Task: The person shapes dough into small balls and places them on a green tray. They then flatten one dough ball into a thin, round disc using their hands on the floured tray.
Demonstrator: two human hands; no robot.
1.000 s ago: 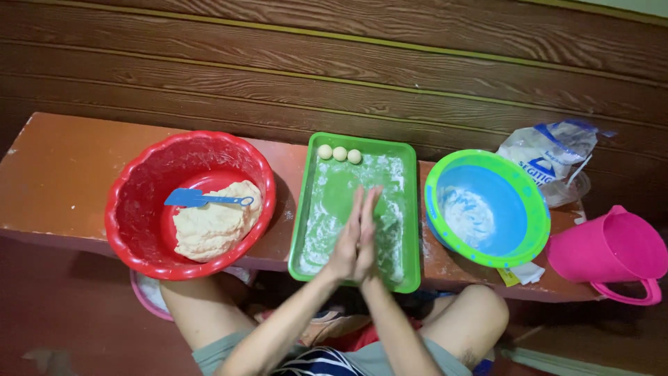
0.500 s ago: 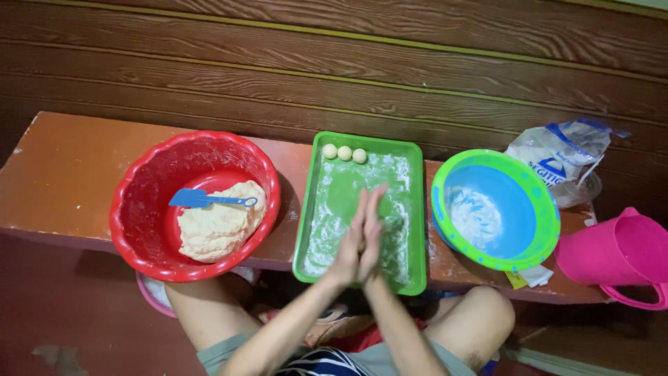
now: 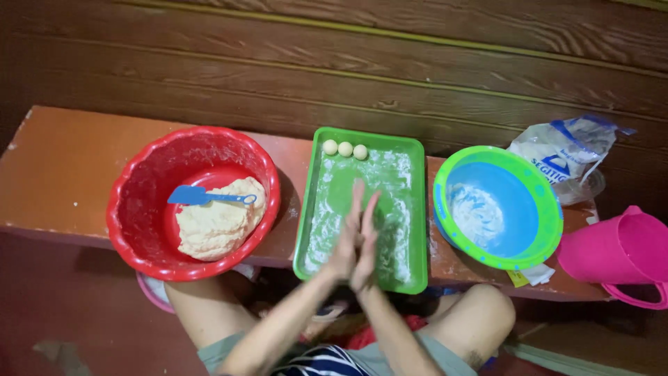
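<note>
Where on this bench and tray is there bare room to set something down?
The bench is bare left of the red basin. In the green tray, floured floor lies free between the three dough balls and the hands, pressed together. Crowded: between tray, blue bowl, flour bag and pink jug.

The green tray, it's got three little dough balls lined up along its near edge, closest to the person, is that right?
Not quite. The three dough balls sit along the far edge of the green tray, by the wooden wall, not the near edge. The head view shows it. The pressed-together hands, left hand and right hand, are over the near half.
</note>
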